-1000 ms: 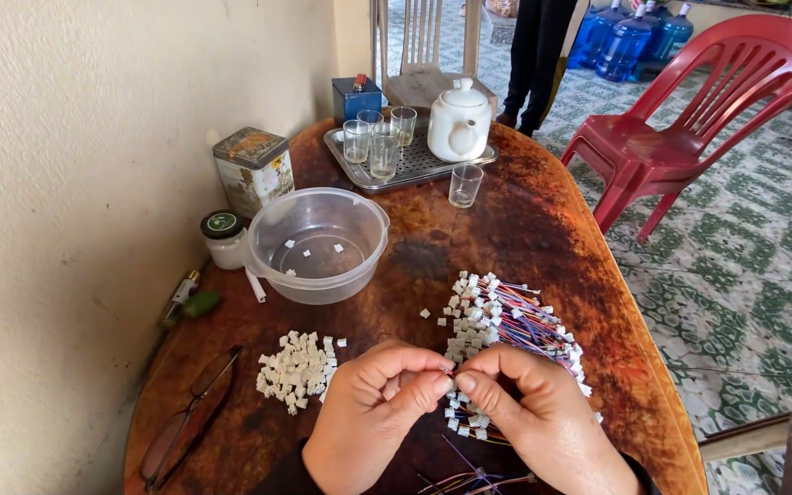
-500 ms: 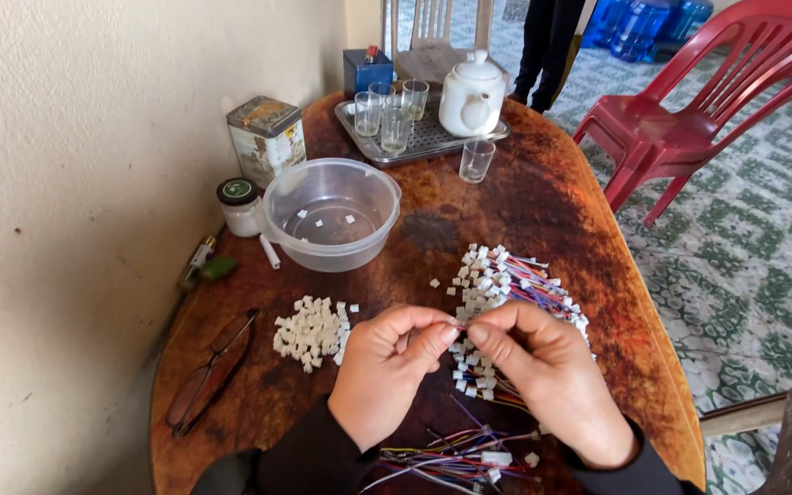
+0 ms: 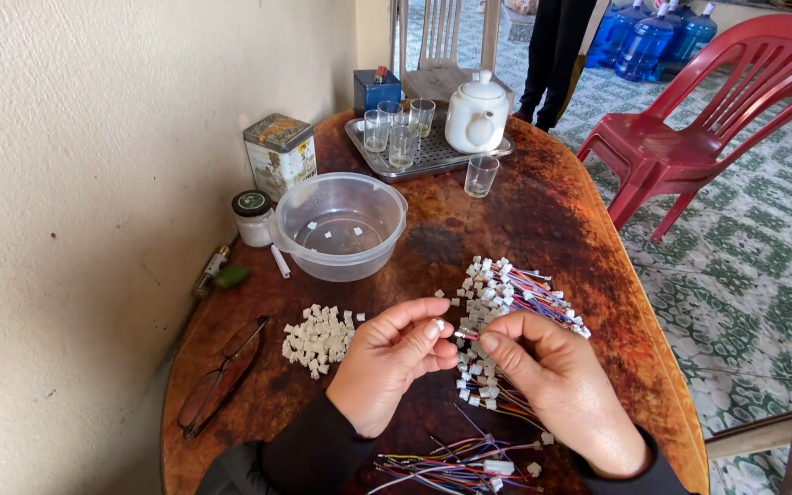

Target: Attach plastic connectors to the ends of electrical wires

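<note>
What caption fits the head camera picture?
Two hands, left hand and right hand, pinch a small white connector over a wooden table.

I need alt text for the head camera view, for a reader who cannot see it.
Two hands, the left hand pinching a small white plug and the right hand beside it, meet over a pile of coloured wires on a round wooden table. A clear plastic bowl and loose white plugs lie nearby.

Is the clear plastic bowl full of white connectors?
No: the clear plastic bowl holds only a few white pieces, while the pile of white connectors lies on the table.
</note>
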